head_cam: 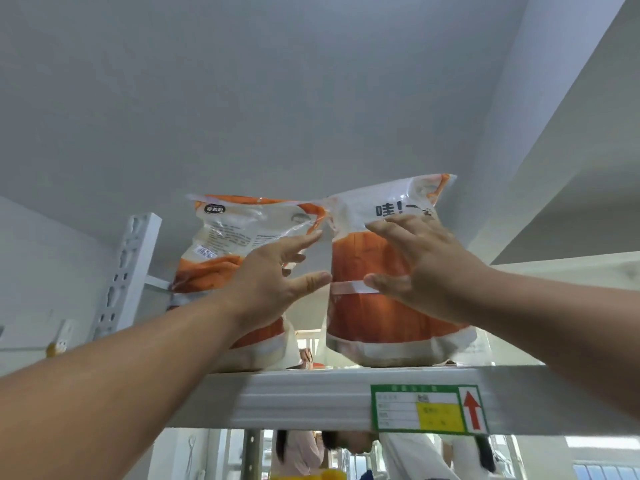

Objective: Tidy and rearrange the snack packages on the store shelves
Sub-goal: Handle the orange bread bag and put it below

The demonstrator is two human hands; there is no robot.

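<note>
While both hands reach up at mid-frame, fingers spread and straight, the left hand lies against the left bag and the right hand against the right bag. Both orange-and-white bags stand upright, side by side, on the shelf, above a green label at lower right.

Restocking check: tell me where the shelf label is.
Head view, lower right: the shelf label sits on the top shelf's front edge, below the right snack bag.

Left hand and right hand raised, fingers spread.
</note>
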